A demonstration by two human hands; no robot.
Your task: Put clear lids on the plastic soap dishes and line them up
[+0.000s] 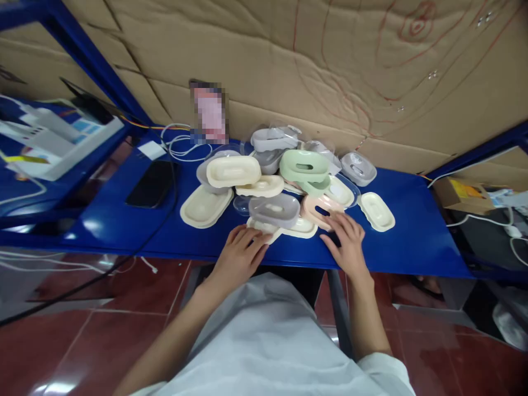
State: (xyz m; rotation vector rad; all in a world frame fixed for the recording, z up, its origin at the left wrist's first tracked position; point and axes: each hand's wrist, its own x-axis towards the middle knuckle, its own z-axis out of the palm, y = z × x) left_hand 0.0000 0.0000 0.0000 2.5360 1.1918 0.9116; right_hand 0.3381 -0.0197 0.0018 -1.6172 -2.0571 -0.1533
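A heap of oval plastic soap-dish-like pieces lies on the blue table. My left hand (243,250) rests at the table's front edge, fingers stretched out, its tips against a cream oval tray (266,228). My right hand (346,242) has its fingers spread, their tips on the rim of a peach oval piece (311,212) with a slot in its middle. Between my hands sits a grey oval dish (274,212). Behind it are a slotted green piece (303,159) and a raised cream tray (233,170). Pieces deep in the heap are partly hidden.
On the blue table (412,231), a cream tray (377,212) lies right of the heap. A black phone (152,184), a white charger (152,149) and cables are left. Cardboard (256,66) stands behind, with a blurred-out upright object (210,113). A small box (470,195) is right.
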